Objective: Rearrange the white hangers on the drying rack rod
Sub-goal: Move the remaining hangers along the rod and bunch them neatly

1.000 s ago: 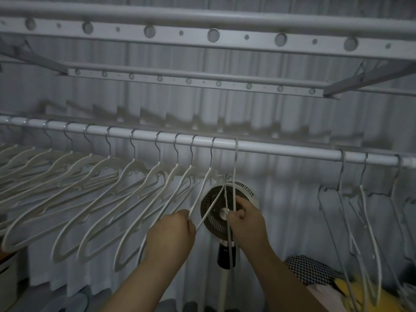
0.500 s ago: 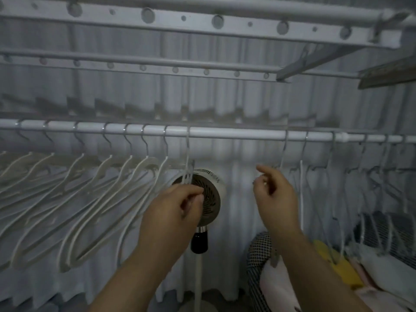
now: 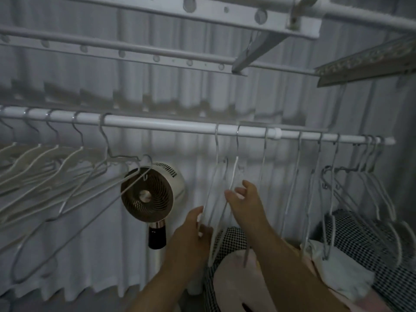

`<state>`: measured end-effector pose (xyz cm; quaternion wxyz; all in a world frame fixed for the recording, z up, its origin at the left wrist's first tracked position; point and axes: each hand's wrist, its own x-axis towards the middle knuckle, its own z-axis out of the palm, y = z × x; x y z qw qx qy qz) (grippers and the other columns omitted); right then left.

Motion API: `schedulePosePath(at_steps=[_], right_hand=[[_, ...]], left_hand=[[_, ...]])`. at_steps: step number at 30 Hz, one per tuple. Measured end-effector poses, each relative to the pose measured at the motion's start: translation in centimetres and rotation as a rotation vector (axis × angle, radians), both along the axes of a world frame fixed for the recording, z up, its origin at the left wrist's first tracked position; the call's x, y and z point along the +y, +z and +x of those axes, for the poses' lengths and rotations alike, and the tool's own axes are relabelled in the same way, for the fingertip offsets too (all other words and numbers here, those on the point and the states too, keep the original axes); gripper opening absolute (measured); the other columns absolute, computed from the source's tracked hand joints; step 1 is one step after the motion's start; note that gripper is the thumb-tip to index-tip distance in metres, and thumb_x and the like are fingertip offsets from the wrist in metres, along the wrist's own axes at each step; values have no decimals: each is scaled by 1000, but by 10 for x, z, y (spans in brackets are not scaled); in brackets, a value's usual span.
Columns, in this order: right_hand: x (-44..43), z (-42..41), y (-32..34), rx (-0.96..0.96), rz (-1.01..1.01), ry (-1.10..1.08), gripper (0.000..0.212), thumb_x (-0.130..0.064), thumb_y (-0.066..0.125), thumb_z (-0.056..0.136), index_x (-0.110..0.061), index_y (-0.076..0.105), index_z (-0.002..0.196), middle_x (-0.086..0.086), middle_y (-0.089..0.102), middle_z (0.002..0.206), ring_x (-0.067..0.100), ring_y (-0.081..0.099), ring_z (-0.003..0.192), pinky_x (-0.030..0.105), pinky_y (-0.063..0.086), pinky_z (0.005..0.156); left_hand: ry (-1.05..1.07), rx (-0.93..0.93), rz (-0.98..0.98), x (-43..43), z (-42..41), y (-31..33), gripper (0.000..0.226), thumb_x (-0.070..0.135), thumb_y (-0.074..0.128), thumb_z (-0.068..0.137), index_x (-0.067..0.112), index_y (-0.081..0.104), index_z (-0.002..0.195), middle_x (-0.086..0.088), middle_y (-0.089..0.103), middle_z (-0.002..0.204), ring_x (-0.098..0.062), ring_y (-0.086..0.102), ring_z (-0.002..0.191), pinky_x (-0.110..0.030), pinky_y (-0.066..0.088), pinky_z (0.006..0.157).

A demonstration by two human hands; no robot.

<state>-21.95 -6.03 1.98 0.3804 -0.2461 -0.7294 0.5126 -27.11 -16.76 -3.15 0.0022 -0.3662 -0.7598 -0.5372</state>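
Left hand (image 3: 191, 235) pinches the lower wire of one thin white hanger (image 3: 216, 145) hung mid-rod (image 3: 168, 125); right hand (image 3: 245, 203) fingers loosely spread beside the next hanger (image 3: 235, 167), contact blurred; left-side hangers (image 3: 69, 159) cut off by frame edge.

White: rod (image 3: 171, 126), hangers (image 3: 45, 167), curtain (image 3: 202, 97). Fan (image 3: 147, 197): cream shell, dark grille, black base. Cloth (image 3: 360, 239): black-and-white check.

You're not getting any readable text, brand, or number here. Nothing legible is showing on the fan (image 3: 147, 197), the rod (image 3: 168, 126) or the white hangers (image 3: 234, 174). The picture is looking too dim and blurry for any lettering.
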Motion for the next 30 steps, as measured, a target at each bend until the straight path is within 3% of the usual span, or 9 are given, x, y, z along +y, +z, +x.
schedulePosePath(at_steps=[2, 5, 8, 11, 15, 20, 24, 26, 30], right_hand=[[4, -5, -4, -25, -26, 65, 68, -20, 54, 89, -9, 15, 143, 12, 41, 135, 25, 51, 112, 35, 45, 95], [7, -13, -5, 26, -90, 138, 69, -6, 54, 87, -13, 13, 143, 2, 44, 111, 21, 57, 76, 28, 51, 59], [6, -20, -9, 38, -77, 178, 53, 6, 50, 85, -15, 34, 131, -10, 45, 83, 16, 53, 49, 24, 49, 39], [4, -27, -11, 41, -70, 195, 32, 1, 47, 89, -16, 50, 116, -11, 47, 73, 12, 51, 39, 23, 45, 37], [-7, -41, -11, 56, -28, 194, 29, -9, 51, 90, -13, 56, 118, 2, 58, 74, 13, 46, 38, 18, 39, 31], [-38, -64, -13, 78, -13, 255, 20, -9, 48, 91, -20, 58, 104, 9, 59, 79, 7, 48, 36, 17, 39, 32], [-62, -87, -12, 78, 30, 277, 22, -8, 48, 90, -13, 63, 106, 16, 58, 86, 16, 45, 55, 23, 42, 50], [-73, -99, -13, 74, 27, 264, 26, -9, 50, 89, -9, 61, 112, 20, 60, 100, 21, 46, 67, 26, 40, 57], [-88, -113, -16, 68, 63, 230, 30, -12, 49, 90, -11, 56, 119, 13, 59, 112, 22, 48, 65, 15, 38, 36]], left_hand=[[10, -39, 19, 6, 5, -4, 40, 13, 44, 93, 19, 40, 132, -1, 65, 83, -18, 64, 77, -30, 52, 69], [75, -67, 60, 8, 7, -6, 39, 14, 36, 96, 22, 39, 134, 2, 66, 74, -12, 59, 57, -24, 44, 53], [130, -43, 67, 2, 7, -6, 37, 19, 33, 97, 24, 42, 132, 12, 59, 63, -3, 54, 58, -23, 43, 56], [194, -40, 59, -12, 3, -5, 35, 22, 32, 98, 30, 46, 129, 12, 61, 65, -8, 57, 61, -28, 46, 60], [338, -14, 45, -39, -13, -2, 34, 25, 32, 97, 34, 44, 128, 13, 64, 68, -4, 51, 49, -30, 48, 62], [430, -54, 68, -70, -34, 0, 34, 24, 34, 97, 32, 44, 129, 12, 65, 65, -5, 52, 43, -31, 49, 58], [418, -71, 69, -92, -49, 3, 34, 25, 34, 97, 30, 45, 128, 10, 64, 65, -3, 51, 36, -25, 46, 54], [414, -76, 64, -101, -55, 3, 34, 25, 33, 97, 31, 44, 129, 10, 65, 66, -5, 51, 38, -22, 45, 53], [397, -93, 69, -118, -68, 5, 35, 25, 33, 97, 28, 42, 131, 10, 65, 68, -9, 53, 43, -21, 45, 53]])
